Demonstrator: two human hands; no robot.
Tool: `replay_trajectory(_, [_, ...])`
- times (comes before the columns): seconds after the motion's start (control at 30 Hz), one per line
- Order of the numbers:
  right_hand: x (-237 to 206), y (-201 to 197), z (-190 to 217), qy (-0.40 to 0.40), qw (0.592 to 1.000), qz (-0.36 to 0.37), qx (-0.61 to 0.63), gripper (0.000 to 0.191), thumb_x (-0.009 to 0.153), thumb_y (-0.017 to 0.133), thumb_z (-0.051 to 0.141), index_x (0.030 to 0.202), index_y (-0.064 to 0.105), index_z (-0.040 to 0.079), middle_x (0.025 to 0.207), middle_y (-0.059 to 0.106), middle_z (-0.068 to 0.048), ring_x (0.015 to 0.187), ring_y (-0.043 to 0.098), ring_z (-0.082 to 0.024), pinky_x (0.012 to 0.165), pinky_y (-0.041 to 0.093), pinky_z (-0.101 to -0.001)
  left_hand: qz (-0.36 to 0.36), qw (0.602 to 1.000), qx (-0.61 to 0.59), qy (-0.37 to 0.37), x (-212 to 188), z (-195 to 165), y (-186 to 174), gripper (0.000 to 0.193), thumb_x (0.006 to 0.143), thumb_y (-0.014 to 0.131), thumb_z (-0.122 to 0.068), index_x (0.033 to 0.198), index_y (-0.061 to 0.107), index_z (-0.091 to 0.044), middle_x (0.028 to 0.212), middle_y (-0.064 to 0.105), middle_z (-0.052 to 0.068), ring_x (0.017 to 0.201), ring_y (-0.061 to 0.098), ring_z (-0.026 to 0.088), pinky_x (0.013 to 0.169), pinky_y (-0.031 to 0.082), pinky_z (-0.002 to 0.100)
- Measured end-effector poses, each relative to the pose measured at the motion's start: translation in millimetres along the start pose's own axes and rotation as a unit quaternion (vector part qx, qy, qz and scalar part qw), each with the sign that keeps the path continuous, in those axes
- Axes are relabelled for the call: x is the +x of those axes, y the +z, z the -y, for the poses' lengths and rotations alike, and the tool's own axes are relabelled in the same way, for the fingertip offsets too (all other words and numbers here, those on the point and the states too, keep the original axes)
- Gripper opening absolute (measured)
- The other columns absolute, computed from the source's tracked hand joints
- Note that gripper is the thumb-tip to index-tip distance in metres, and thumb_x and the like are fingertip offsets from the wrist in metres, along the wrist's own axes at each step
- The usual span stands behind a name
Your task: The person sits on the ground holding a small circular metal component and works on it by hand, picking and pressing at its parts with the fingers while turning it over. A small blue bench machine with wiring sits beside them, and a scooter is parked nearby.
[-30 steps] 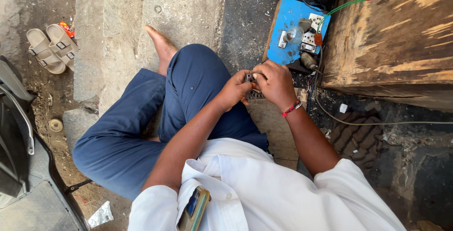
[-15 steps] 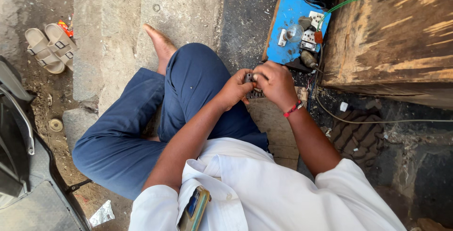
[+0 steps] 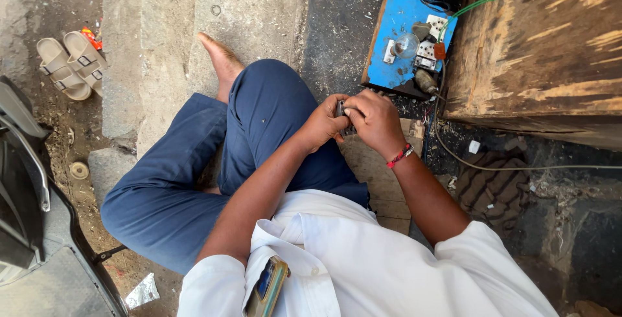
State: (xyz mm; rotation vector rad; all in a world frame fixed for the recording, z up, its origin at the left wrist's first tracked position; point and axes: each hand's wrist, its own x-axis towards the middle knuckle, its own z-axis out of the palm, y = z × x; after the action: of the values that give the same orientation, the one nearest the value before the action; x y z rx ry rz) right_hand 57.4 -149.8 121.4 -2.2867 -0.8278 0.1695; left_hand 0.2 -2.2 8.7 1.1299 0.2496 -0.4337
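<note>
I sit cross-legged on the ground in blue trousers and a white shirt. Both hands meet in front of my knee around a small dark metal part point(image 3: 343, 117). My left hand point(image 3: 322, 124) grips it from the left. From the right, my right hand point(image 3: 376, 123), with a red thread on its wrist, closes over it. Most of the part is hidden by the fingers. A wooden slab point(image 3: 376, 174) lies under the hands.
A blue board point(image 3: 392, 38) with switches, sockets and wires lies just beyond my hands. A large wooden box point(image 3: 538, 51) stands at the right, with a green wire across it. Stone steps point(image 3: 168, 38), beige sandals point(image 3: 65, 64) and a dark vehicle part point(image 3: 26, 181) are at the left.
Both hands stay closed around the small part in the same place. Only slight finger shifts and a small camera movement show.
</note>
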Motion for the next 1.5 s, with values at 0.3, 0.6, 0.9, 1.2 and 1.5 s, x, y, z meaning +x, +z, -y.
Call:
replay_trajectory(0.3, [-2,2,0,-0.001,1.000,-0.013,-0.015,0.005,0.090,0.074,0.013,0.094,0.073,0.009,0.092,0.068,-0.008,0.086,0.067,-0.033,0.076,0.051,-0.0448,0.008,1.000,0.001,-0.003,0,0,0,0.057,0.091,0.064,-0.004,0.143,0.043,-0.004,0.115,0.064,0.006,0.090,0.067,0.012,0.057,0.058,0.023])
replay_trajectory(0.6, [-1,1,5,0.028,0.999,-0.031,0.002,0.007,0.092,0.074,0.010,0.097,0.073,0.006,0.090,0.066,-0.010,0.082,0.067,-0.033,0.072,0.051,-0.0442,0.009,1.000,-0.014,-0.016,0,0,-1,0.055,0.092,0.062,-0.006,0.144,0.045,-0.004,0.113,0.066,0.008,0.090,0.069,0.012,0.057,0.058,0.024])
replay_trajectory(0.9, [0,2,2,0.060,0.998,-0.030,0.000,0.006,0.092,0.071,0.010,0.098,0.073,0.007,0.093,0.067,-0.010,0.083,0.068,-0.033,0.071,0.053,-0.0430,0.007,1.000,-0.017,-0.009,0,4,-2,0.058,0.090,0.062,-0.005,0.144,0.042,-0.005,0.113,0.067,0.007,0.092,0.069,0.012,0.056,0.058,0.024])
replay_trajectory(1.2, [-2,4,0,0.040,0.998,-0.048,0.022,0.008,0.093,0.070,0.009,0.100,0.072,0.006,0.096,0.068,-0.010,0.087,0.069,-0.032,0.074,0.054,-0.0416,-0.001,1.000,-0.019,-0.010,0,4,-2,0.056,0.091,0.063,-0.006,0.144,0.044,-0.004,0.110,0.066,0.006,0.088,0.067,0.012,0.057,0.059,0.024])
replay_trajectory(1.5, [-1,2,-3,0.057,0.998,-0.029,0.025,0.010,0.093,0.072,0.010,0.102,0.073,0.005,0.096,0.068,-0.011,0.085,0.069,-0.032,0.071,0.053,-0.0418,0.004,1.000,-0.015,-0.010,0,0,0,0.055,0.091,0.063,-0.005,0.142,0.043,-0.005,0.111,0.067,0.005,0.092,0.069,0.010,0.056,0.058,0.024])
